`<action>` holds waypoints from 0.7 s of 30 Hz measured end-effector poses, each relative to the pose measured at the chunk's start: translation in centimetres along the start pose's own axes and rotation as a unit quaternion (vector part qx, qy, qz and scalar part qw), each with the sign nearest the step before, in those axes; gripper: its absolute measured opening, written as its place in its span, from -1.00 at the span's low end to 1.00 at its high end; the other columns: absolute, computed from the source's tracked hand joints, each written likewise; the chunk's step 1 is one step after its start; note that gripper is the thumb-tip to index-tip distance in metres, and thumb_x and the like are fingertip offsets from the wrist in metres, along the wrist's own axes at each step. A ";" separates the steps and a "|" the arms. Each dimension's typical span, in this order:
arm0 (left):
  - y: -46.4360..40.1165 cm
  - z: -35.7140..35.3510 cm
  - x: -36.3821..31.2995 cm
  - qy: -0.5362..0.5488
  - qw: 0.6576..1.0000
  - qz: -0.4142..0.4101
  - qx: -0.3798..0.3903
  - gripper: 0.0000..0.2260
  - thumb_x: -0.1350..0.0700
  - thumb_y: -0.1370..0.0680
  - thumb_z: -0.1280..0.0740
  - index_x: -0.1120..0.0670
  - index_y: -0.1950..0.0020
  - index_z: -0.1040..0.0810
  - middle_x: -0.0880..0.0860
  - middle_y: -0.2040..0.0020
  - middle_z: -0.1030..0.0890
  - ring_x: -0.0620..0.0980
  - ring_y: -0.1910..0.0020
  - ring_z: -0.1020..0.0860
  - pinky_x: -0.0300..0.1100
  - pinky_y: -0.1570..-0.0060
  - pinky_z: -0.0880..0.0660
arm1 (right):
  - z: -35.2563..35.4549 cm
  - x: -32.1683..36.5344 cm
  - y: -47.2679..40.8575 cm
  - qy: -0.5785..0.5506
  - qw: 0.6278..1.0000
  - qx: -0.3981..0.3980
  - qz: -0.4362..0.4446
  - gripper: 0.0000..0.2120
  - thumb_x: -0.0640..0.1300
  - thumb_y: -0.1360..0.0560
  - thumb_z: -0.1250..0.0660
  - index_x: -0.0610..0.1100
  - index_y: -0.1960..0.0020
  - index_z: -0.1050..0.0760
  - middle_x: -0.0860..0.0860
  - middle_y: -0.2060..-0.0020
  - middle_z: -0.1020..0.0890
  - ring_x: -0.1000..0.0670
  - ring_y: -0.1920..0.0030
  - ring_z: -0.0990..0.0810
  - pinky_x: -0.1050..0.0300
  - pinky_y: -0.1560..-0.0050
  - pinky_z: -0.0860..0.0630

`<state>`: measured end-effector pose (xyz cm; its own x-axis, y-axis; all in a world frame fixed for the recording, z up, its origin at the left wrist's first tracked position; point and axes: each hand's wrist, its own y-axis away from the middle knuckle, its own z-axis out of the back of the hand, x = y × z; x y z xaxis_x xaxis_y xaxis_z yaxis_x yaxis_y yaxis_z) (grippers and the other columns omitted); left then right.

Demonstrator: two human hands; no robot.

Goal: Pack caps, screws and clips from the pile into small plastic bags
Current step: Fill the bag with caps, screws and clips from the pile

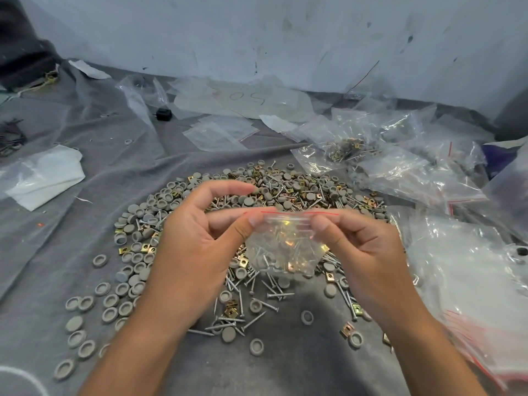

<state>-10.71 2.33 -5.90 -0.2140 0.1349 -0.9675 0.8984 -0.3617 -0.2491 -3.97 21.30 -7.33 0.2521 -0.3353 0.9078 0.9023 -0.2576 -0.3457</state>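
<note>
You hold a small plastic bag (281,247) up above the pile (257,224) of grey caps, screws and brass clips on the grey surface (85,224), your left hand (197,252) and right hand (363,258) each pinching its red-lined zip strip between thumb and curled fingers (225,221), one at either end. The bag is thin, soft and slippery, sagging with the hardware already inside, and likely easy for screw points to pierce, so keep your hold on the stiffer zip strip, not the film.
</note>
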 end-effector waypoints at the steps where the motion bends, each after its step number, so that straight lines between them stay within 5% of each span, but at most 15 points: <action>1: 0.0 0.0 0.0 0.010 1.000 -0.004 0.006 -0.76 0.02 -0.48 -0.45 -0.10 -0.14 -0.56 -0.02 0.12 -0.75 -0.17 0.29 -0.69 -0.45 0.31 -0.52 | 0.0 0.2 0.1 0.018 1.000 0.011 0.011 -0.84 0.12 -0.51 -0.43 0.14 -0.04 -0.70 0.04 0.15 -0.72 -0.04 0.19 -0.65 0.10 0.23 -0.57; 7: -0.2 0.5 0.9 0.021 0.999 0.000 -0.032 -0.68 -0.02 -0.48 -0.50 -0.05 -0.18 -0.53 -0.07 -0.09 -0.73 -0.08 -0.08 -0.69 -0.23 0.02 -0.63 | -0.8 1.1 -1.2 0.062 0.997 0.036 0.020 -0.95 0.02 -0.49 -0.48 0.06 0.10 -0.66 0.13 0.26 -0.67 0.14 0.34 -0.56 0.34 0.35 -0.46; 10: -0.5 0.9 1.2 0.020 0.995 0.000 -0.096 -0.66 -0.09 -0.47 -0.46 -0.06 -0.19 -0.52 -0.13 -0.15 -0.70 -0.16 -0.18 -0.64 -0.37 -0.08 -0.53 | -0.8 1.4 -5.0 0.077 0.996 0.037 -0.025 -0.91 -0.01 -0.51 -0.46 -0.01 0.13 -0.63 0.13 0.33 -0.64 0.19 0.39 -0.49 0.29 0.43 -0.44; 14: -0.5 1.1 1.4 0.011 0.993 0.006 -0.117 -0.72 -0.08 -0.49 -0.43 -0.08 -0.16 -0.52 -0.16 -0.14 -0.70 -0.21 -0.18 -0.62 -0.33 -0.08 -0.55 | 0.5 0.9 -12.9 -0.011 0.984 -0.135 -0.113 -0.84 0.03 -0.57 -0.41 -0.03 0.11 -0.60 0.15 0.19 -0.67 0.19 0.28 -0.54 0.26 0.27 -0.48; 17: -0.4 0.9 1.2 -0.017 0.993 0.018 -0.117 -0.67 -0.20 -0.46 -0.39 -0.13 -0.17 -0.51 -0.23 -0.13 -0.68 -0.25 -0.16 -0.61 -0.15 -0.13 -0.48 | 3.8 0.0 -17.9 -0.124 0.924 -0.291 -0.213 -0.88 -0.04 -0.55 -0.43 -0.05 0.11 -0.56 0.10 0.15 -0.69 0.12 0.22 -0.60 0.22 0.31 -0.42; 19: -0.4 1.0 1.0 -0.027 0.992 0.021 -0.118 -0.68 -0.19 -0.46 -0.34 -0.14 -0.17 -0.50 -0.26 -0.12 -0.68 -0.27 -0.13 -0.61 -0.15 -0.09 -0.47 | 6.1 -1.9 -18.6 -0.112 0.904 -0.299 -0.285 -0.90 -0.10 -0.57 -0.36 -0.13 0.06 -0.52 0.03 0.09 -0.67 0.07 0.15 -0.64 0.21 0.30 -0.51; 21: -0.6 1.1 1.0 -0.027 0.992 0.023 -0.118 -0.78 -0.11 -0.55 -0.33 -0.13 -0.17 -0.50 -0.27 -0.11 -0.68 -0.27 -0.11 -0.62 -0.14 -0.05 -0.46 | 7.8 -4.0 -17.3 -0.038 0.910 -0.218 -0.351 -0.79 -0.06 -0.64 -0.27 -0.18 -0.18 -0.49 -0.04 -0.08 -0.62 0.00 -0.05 -0.64 0.14 0.03 -0.61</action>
<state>-11.85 1.65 -6.79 -0.1848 0.0716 -0.9802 0.9713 -0.1388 -0.1933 -17.87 34.21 -3.16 -0.2939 0.1105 0.9494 0.6300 -0.7246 0.2794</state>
